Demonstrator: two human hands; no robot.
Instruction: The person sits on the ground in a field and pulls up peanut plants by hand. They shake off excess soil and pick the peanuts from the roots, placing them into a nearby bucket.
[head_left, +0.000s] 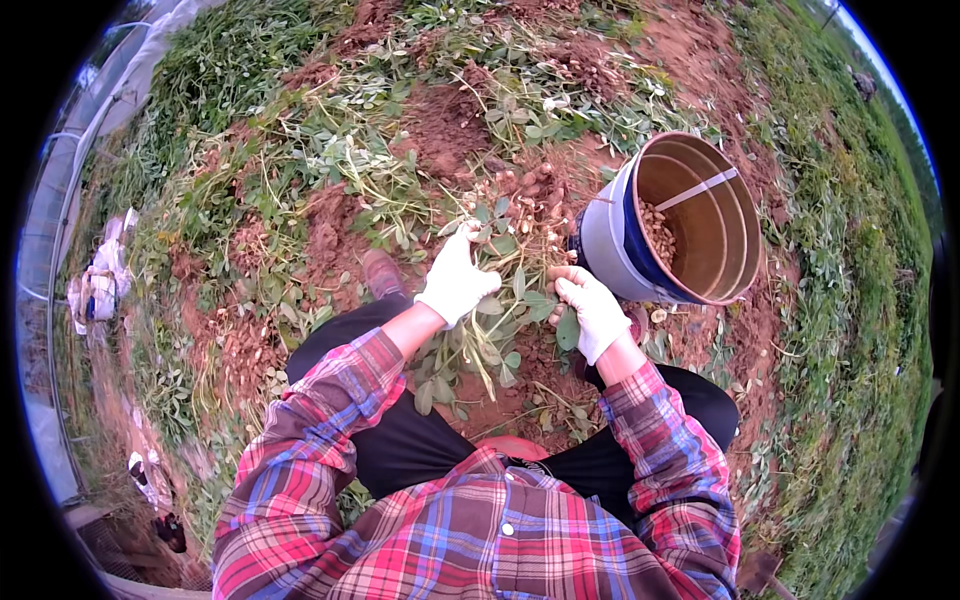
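An uprooted peanut plant (504, 300) lies before me, its leafy stems hanging between my knees. My left hand (459, 279), in a white glove, grips it around the stems. Soil-covered peanut pods (536, 187) cluster at the root end, just beyond both hands. My right hand (592, 311), in a white glove with bare fingertips, is curled at the plant's right side, close to the roots. Whether something is pinched in those fingers is hard to see. A leaf partly covers them. Beside the right hand leans a blue and white bucket (611, 240), with picked peanuts (656, 234) inside.
More uprooted peanut plants (360, 150) cover the reddish soil (446, 127) ahead and to the left. A plastic-covered greenhouse frame (75, 180) runs along the far left. White bags (105, 277) lie near it. A pink seat (516, 447) shows between my legs. Grass grows at right.
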